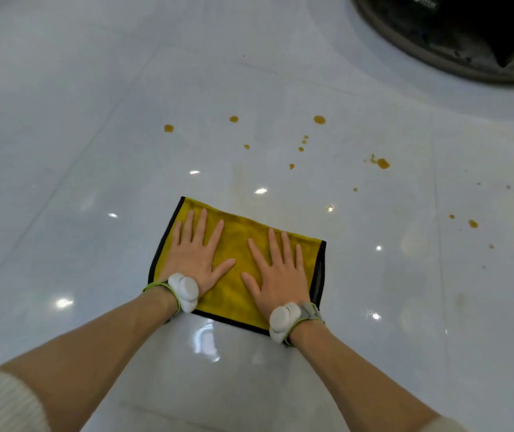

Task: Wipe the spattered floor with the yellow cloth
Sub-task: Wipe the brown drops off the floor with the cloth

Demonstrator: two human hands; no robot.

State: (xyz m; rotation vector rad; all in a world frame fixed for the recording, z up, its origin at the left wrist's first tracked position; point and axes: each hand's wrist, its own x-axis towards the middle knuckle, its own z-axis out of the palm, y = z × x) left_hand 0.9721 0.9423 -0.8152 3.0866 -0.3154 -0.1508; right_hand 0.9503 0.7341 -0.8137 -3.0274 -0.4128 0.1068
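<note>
Bare forearms reach forward from cream sleeves [0, 400], each wrist wearing a white band [184, 289]. Left hand [192, 254] and right hand [277, 269] press palm-down, side by side, on the yellow cloth [237, 241], fingers [201, 222] straight and spread (nothing gripped). It lies flat on the glossy floor [93, 151]; orange spatters [319, 120] dot the floor beyond, clear of the cloth.
</note>
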